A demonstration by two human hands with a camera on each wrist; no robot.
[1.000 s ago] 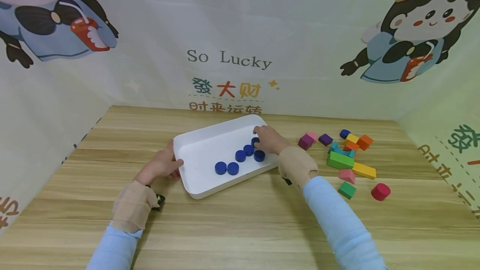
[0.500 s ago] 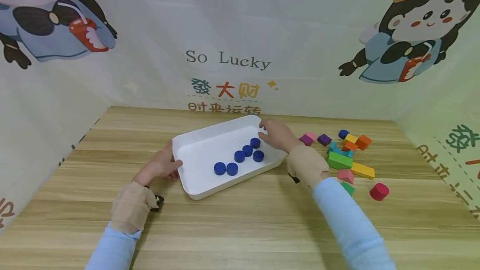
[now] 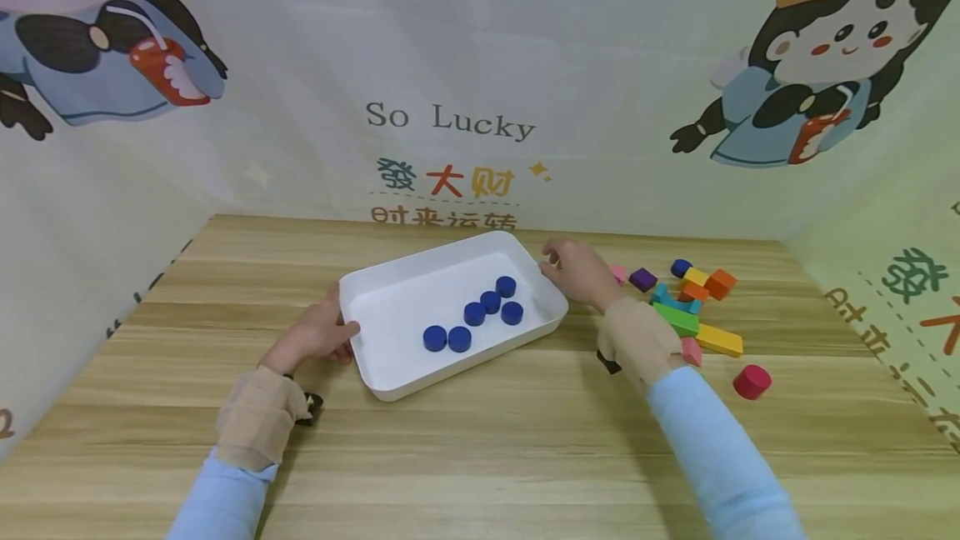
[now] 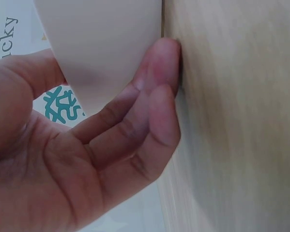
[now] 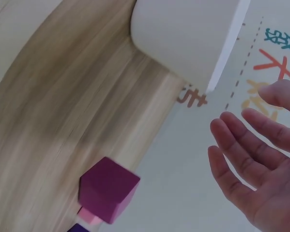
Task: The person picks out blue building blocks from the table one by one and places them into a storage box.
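A white rectangular tray [image 3: 397, 294] lies at a slant on the wooden table, with several blue round discs [image 3: 474, 313] inside its right half. My left hand [image 3: 313, 330] grips the tray's left end. In the left wrist view its thumb is over the rim and its curled fingers are against the outer wall [image 4: 106, 43], low by the table. Just past the tray's right end, my right hand [image 3: 581, 272] is raised and holds nothing. The right wrist view shows its fingers [image 5: 241, 162] loosely bent, apart from the tray's corner [image 5: 188, 43].
Right of the tray lie loose coloured blocks, among them a green block [image 3: 677, 321], a yellow bar [image 3: 720, 340], an orange cube [image 3: 721, 283] and a red cylinder [image 3: 752, 382]. A purple block [image 5: 108, 188] is near my right hand. A printed cloth [image 3: 450, 40] stands behind the table.
My right hand has moved right, from over the discs at the tray's right end to outside the tray. My left hand stays on the tray's left end.
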